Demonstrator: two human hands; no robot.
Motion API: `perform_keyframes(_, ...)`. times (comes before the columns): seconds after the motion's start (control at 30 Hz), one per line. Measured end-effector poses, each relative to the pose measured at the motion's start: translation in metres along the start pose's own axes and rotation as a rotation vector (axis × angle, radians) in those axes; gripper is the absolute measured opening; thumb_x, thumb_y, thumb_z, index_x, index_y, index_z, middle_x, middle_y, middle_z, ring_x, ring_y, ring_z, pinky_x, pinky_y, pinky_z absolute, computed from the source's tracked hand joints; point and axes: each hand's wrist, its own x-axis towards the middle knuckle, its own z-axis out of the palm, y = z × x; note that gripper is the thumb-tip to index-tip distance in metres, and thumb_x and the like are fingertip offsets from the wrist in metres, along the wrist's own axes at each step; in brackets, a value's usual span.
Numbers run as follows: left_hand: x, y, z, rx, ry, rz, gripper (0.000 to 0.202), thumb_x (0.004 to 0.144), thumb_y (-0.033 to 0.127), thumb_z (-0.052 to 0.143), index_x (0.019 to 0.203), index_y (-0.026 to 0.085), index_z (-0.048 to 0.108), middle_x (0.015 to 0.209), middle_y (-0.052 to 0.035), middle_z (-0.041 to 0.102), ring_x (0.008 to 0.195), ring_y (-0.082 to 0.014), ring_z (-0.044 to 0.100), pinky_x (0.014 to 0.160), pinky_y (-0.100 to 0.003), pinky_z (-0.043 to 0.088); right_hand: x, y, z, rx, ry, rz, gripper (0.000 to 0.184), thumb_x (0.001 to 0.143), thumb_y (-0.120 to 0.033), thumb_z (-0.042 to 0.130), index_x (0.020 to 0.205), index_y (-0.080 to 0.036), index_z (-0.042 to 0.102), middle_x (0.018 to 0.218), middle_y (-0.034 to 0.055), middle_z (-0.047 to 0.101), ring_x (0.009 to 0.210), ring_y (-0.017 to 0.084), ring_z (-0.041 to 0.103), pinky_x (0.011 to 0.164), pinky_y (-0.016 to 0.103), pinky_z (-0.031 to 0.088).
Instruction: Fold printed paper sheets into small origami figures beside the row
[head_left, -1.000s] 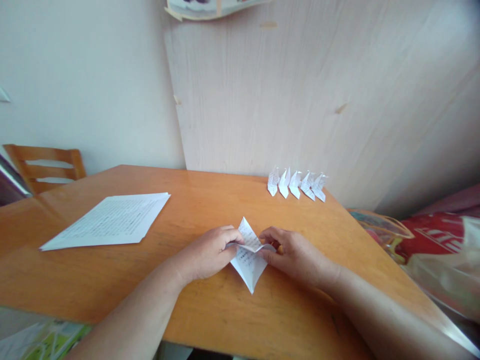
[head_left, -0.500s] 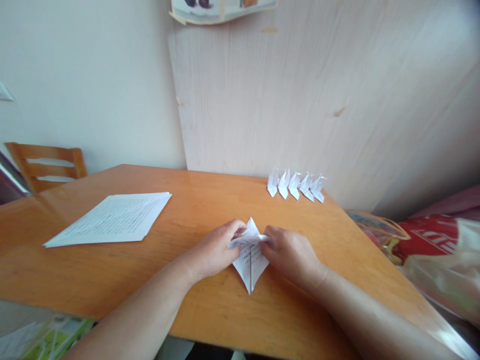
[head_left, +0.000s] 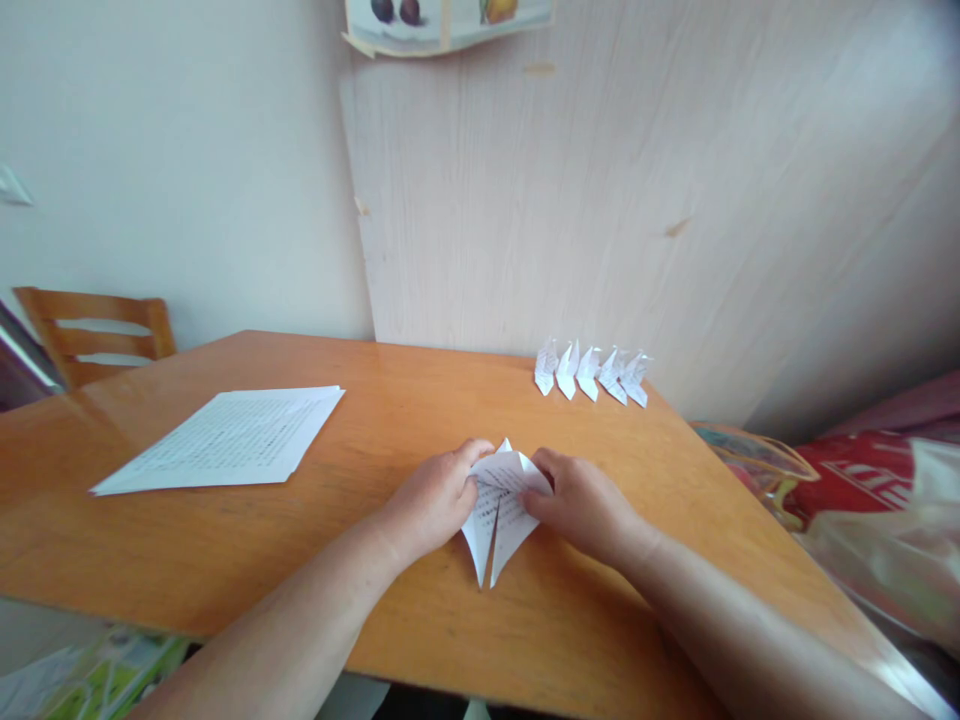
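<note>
A folded sheet of printed white paper [head_left: 512, 520] is between my two hands, near the front middle of the table. My left hand [head_left: 439, 500] pinches its left side, thumb toward me. On the opposite side my right hand [head_left: 581, 498] grips the paper between thumb and fingers. The upper part bows open in a curved flap, and a small point shows behind it. Two pointed legs, split by a narrow gap, hang toward me. Some fingertips are hidden behind the paper.
Several folded paper figures [head_left: 591, 374] stand in a row at the table's back right. A stack of printed sheets [head_left: 225, 437] lies on the left of the wooden table [head_left: 420, 400]. A chair [head_left: 101, 325] is beyond it; bags [head_left: 862, 480] sit off the right edge.
The paper's middle layer has spread into a raised, curved flap. Its two lower points have come apart, with a gap between them. Both hands keep hold at the sides.
</note>
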Motion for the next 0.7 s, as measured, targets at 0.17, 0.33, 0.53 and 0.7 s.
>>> perform_keyframes(0.17,-0.0012,0.0036,0.0037,0.004,-0.008,0.02,0.046,0.089,0.015,0.047,0.132,0.027,0.052,0.123,-0.0043,0.069,0.11,-0.0238,0.066,0.093,-0.034,0.049,0.0003,-0.0017,-0.0045,-0.004,-0.011,0.048,0.006,0.08,-0.028,0.06,0.081,-0.021,0.06,0.076,0.0012,0.069,0.069,0.016,0.062,0.057,0.026,0.031)
perform_keyframes(0.33,-0.0006,0.005,0.0031,-0.061,-0.032,0.036,0.055,0.084,0.013,0.052,0.137,0.027,0.047,0.129,-0.0056,0.066,0.115,-0.0245,0.063,0.098,-0.036,0.048,-0.0018,-0.0055,-0.0035,-0.055,0.048,0.081,0.013,0.085,-0.033,0.057,0.081,-0.022,0.063,0.078,0.0025,0.07,0.07,0.018,0.063,0.057,0.026,0.031)
perform_keyframes(0.53,-0.0003,0.0039,0.0063,-0.121,-0.027,0.056,0.057,0.082,0.01,0.051,0.137,0.026,0.046,0.126,-0.0055,0.068,0.114,-0.0231,0.064,0.096,-0.035,0.049,-0.0017,-0.0063,-0.0022,-0.079,0.063,0.092,0.016,0.088,-0.034,0.055,0.088,-0.022,0.066,0.084,0.0049,0.072,0.078,0.02,0.066,0.061,0.027,0.034)
perform_keyframes(0.7,-0.0028,0.0064,-0.0012,-0.205,-0.074,0.03,0.058,0.083,0.017,0.058,0.139,0.025,0.046,0.139,-0.0071,0.06,0.123,-0.0242,0.059,0.102,-0.036,0.047,-0.0011,-0.0052,-0.0016,-0.058,0.056,0.078,0.017,0.088,-0.032,0.056,0.095,-0.023,0.068,0.087,0.0049,0.073,0.08,0.021,0.067,0.063,0.027,0.036)
